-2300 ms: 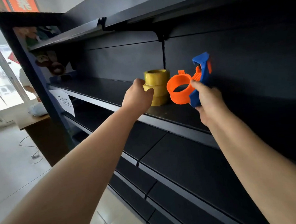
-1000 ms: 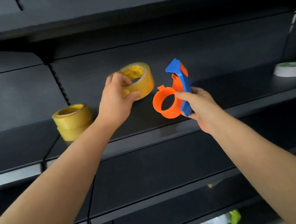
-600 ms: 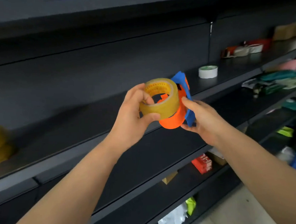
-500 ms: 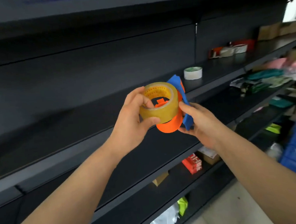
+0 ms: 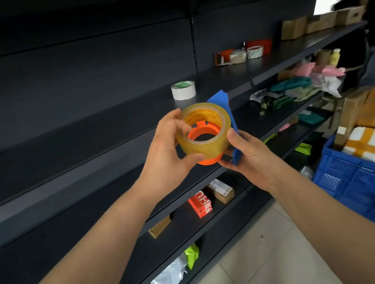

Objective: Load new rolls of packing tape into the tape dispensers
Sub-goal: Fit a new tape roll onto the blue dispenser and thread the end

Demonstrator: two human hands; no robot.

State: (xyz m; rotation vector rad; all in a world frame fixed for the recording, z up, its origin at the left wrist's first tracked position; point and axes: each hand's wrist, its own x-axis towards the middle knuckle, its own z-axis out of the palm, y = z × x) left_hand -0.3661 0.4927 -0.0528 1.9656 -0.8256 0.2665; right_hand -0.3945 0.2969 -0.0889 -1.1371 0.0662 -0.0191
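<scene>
A yellowish clear tape roll (image 5: 204, 144) sits around the orange hub of the tape dispenser (image 5: 221, 101), whose blue handle and blade guard stick out behind and to the right. My left hand (image 5: 167, 156) grips the roll from the left, thumb under its lower edge and fingers over the top rim. The blue handle is held from the right by my right hand (image 5: 247, 153). Both are in front of the dark shelf (image 5: 93, 135), at chest height. The hub's orange ring shows through the roll's core.
A white roll with a green core (image 5: 183, 90) stands on the shelf behind. More tape rolls (image 5: 246, 53) lie farther right. Lower shelves hold boxes, a red pack (image 5: 201, 204) and bags. A blue crate (image 5: 348, 175) with parcels stands at right; a person is at the far right.
My left hand lifted a roll from the yellow stack and brought it to the dispenser; the roll now sits around the orange hub. The view has swung right along the shelves.
</scene>
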